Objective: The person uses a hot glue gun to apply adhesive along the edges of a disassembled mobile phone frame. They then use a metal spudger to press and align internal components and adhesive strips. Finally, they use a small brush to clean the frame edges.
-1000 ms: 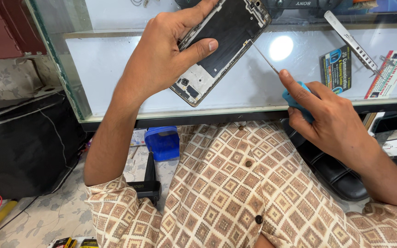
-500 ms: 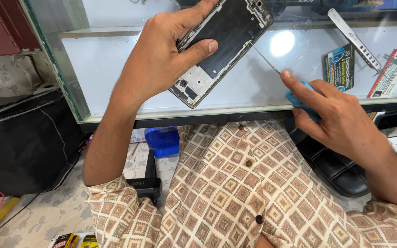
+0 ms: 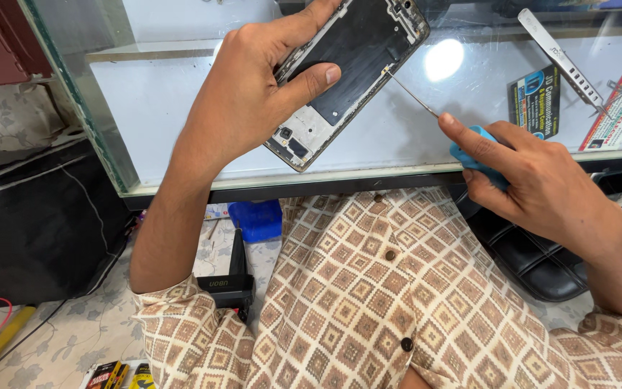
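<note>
**Opened black smartphone tilted over the glass counter, screwdriver tip at its edge**

Opened black smartphone with its back cover off [image 3: 340, 72] sits in my left hand [image 3: 246, 101], held above the glass counter [image 3: 397, 137]. Its long axis runs on a diagonal: the end with the bare grey board and camera parts points down and left, toward me, while the other end points up and right, away from me. The exposed inside faces up at the camera. My left fingers [image 3: 307, 81] are closed round it, the thumb lying across the dark plate and the other fingers wrapping the far long edge.

My right hand [image 3: 541, 187] is closed on a thin metal screwdriver with a blue handle [image 3: 469, 148]. The index finger lies stretched along the handle. The shaft slants up and left, and its tip meets the phone's right-hand long edge.

Further right on the counter lie slim silver tweezers [image 3: 559, 61] and two printed cards [image 3: 534, 97]. Below the counter edge I see my brown-and-cream checked shirt [image 3: 368, 302], a small blue box [image 3: 257, 220] on the floor and a black bag [image 3: 34, 223] at left.
</note>
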